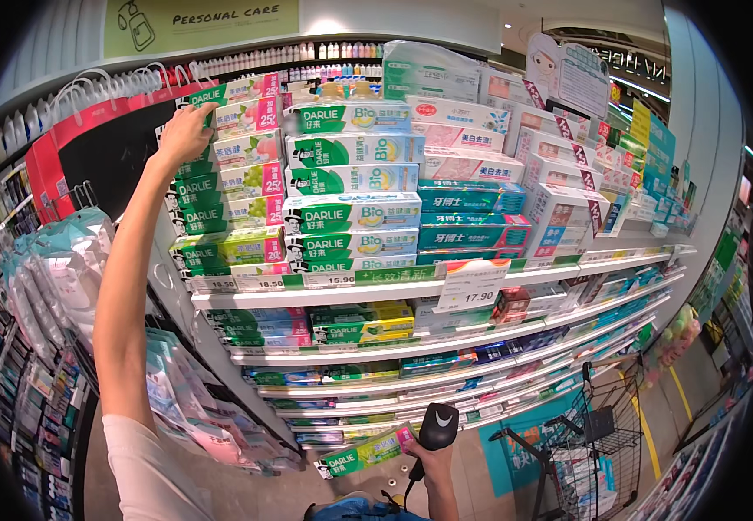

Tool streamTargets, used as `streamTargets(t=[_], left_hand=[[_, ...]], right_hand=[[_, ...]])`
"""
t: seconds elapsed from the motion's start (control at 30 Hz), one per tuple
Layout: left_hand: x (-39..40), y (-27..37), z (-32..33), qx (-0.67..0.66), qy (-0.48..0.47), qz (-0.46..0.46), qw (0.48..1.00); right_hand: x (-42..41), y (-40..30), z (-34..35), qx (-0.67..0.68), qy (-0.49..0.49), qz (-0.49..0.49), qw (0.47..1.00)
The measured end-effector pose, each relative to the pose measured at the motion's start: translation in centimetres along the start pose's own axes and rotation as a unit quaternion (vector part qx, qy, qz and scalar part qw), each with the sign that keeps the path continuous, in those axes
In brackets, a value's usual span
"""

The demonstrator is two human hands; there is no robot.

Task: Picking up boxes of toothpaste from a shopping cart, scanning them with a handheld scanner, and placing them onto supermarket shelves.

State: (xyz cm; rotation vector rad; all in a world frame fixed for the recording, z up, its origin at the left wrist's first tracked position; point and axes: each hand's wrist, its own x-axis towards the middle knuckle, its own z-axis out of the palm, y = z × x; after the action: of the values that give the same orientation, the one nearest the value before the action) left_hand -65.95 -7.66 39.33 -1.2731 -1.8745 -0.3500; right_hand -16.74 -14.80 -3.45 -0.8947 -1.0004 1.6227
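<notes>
My left hand [184, 135] reaches up to the top left stack of green Darlie toothpaste boxes [246, 153]. Its fingers rest against the upper boxes; whether they grip one cannot be told. Low in front of my body, my right hand [435, 464] holds a black handheld barcode scanner [439, 426] with a cable. That same hand also pinches one end of a green Darlie toothpaste box [364, 452], which tilts out to the left. Beside the reached stack stands another one of Darlie Bio boxes [353, 211].
Teal toothpaste boxes [471, 221] and white cartons [562, 218] continue along the shelf [363, 296], which carries price tags. Bagged goods [57, 280] hang at the left. A wire shopping cart [601, 423] with boxes inside stands on the floor at the right.
</notes>
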Motion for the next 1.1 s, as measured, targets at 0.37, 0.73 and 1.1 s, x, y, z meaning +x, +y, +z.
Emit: streamTargets(t=[0.37,0.73,1.1], left_hand=[[-0.3,-0.9,0.7,-0.073,0.079,0.039,0.993],[-0.7,-0.7,1.4,-0.065,0.136,0.043,0.988],[-1.1,0.3,2.3,-0.02,0.201,0.015,0.979]], right_hand=[[0.5,0.1,0.3,0.005,-0.015,-0.011,1.0],[0.5,0.2,0.2,0.009,-0.006,0.001,1.0],[0.9,0.6,0.1,-0.011,0.013,-0.003,1.0]])
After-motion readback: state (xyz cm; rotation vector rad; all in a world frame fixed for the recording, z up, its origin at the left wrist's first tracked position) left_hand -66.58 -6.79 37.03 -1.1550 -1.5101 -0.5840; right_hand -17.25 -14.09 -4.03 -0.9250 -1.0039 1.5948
